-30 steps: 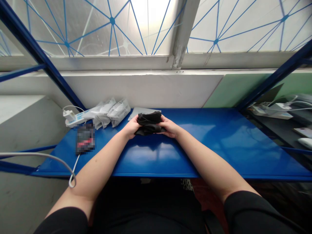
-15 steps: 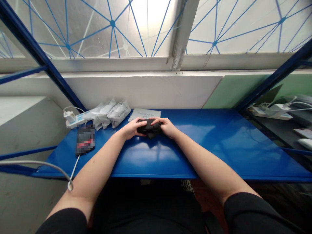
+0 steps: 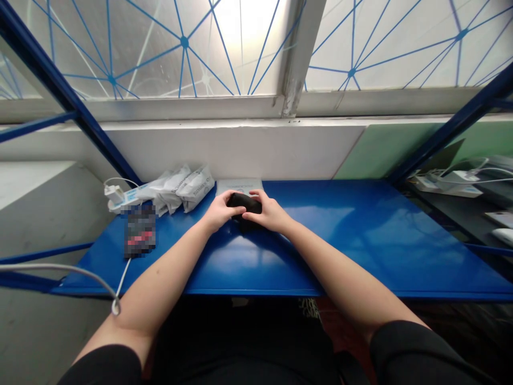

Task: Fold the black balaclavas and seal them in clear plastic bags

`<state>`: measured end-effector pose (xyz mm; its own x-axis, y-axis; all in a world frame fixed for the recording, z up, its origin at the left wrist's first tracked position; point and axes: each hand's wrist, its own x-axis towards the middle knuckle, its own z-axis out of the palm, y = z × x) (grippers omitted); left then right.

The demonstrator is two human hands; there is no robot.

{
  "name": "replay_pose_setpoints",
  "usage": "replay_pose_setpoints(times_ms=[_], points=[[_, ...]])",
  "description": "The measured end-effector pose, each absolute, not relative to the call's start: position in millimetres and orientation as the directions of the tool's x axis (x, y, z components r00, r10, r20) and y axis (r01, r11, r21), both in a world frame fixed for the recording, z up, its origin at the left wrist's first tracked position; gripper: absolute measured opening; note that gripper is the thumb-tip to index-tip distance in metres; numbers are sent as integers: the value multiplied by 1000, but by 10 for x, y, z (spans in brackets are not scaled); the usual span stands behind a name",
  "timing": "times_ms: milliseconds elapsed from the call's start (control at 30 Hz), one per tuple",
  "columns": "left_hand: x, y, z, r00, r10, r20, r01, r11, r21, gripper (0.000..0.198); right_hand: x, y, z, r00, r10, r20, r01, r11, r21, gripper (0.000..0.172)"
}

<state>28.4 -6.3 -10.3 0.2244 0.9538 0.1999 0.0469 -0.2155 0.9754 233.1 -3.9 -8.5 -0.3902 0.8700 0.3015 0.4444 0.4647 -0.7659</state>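
Note:
A black, rounded object (image 3: 247, 202), which looks like a small padded pouch, is gripped between both hands over the blue table; its exact kind I cannot tell. My left hand (image 3: 220, 213) wraps its left end, thumb across the near face. Around the right end, my right hand (image 3: 267, 212) has its fingers on top and its thumb on the near side. A dark part of the object hangs below the thumbs. Just behind the hands lies a flat, pale printed packet (image 3: 239, 185), partly covered by them.
On the blue table (image 3: 344, 240), several white printed plastic packets (image 3: 194, 187) lie at the back left beside a white power strip (image 3: 130, 198). A blurred-out device (image 3: 140, 232) with a white cable lies nearer. Blue metal posts (image 3: 72, 101) flank the table.
The black object has been turned in the hands, and both thumbs have come together on its near face. The pale packet behind shows at a slightly different angle.

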Motion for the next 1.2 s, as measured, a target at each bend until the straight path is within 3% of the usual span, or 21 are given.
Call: replay_pose_setpoints(times_ms=[133, 267, 433, 500, 600, 667, 767, 833, 933, 1033, 1133, 1200], points=[[333, -88, -130, 200, 936, 288, 65, -306, 950, 35, 2289, -98, -52, -427, 867, 257, 481, 459, -747, 69], [363, -104, -142, 136, 920, 367, 169, -386, 907, 29, 2214, -132, -83, -407, 870, 278, 402, 444, -801, 84], [311, -10, -220, 64, 880, 471, 332, -464, 821, 34, 2104, -81, -233, -339, 923, 183, 286, 287, -914, 33], [241, 61, -274, 39, 859, 511, 500, -459, 734, 38, 2105, -6, -309, -238, 950, 201, 196, 250, -948, 32], [109, 148, -351, 115, 874, 472, 793, -367, 487, 34, 2184, 155, -401, -15, 976, 219, -5, 219, -976, 37], [38, 174, -383, 237, 904, 355, 874, -358, 329, 35, 2266, 271, -442, 94, 981, 171, -134, 182, -974, 40], [0, 179, -390, 327, 908, 262, 888, -390, 244, 28, 2368, 399, -476, 158, 987, 44, -277, 87, -957, 45], [12, 174, -373, 352, 893, 279, 878, -419, 231, 22, 2397, 428, -484, 144, 990, 0, -307, 44, -951, 48], [43, 166, -341, 413, 856, 311, 829, -495, 260, 20, 2387, 382, -474, 76, 993, 87, -206, 102, -973, 50], [62, 144, -323, 429, 841, 329, 748, -535, 392, 19, 2348, 269, -434, -163, 957, 239, -47, 235, -971, 51], [77, 108, -317, 438, 836, 330, 631, -547, 550, 10, 2303, 146, -381, -414, 858, 303, 39, 350, -936, 51], [93, 80, -311, 452, 829, 328, 562, -551, 617, 16, 2281, 83, -349, -496, 798, 342, 73, 431, -899, 50]])
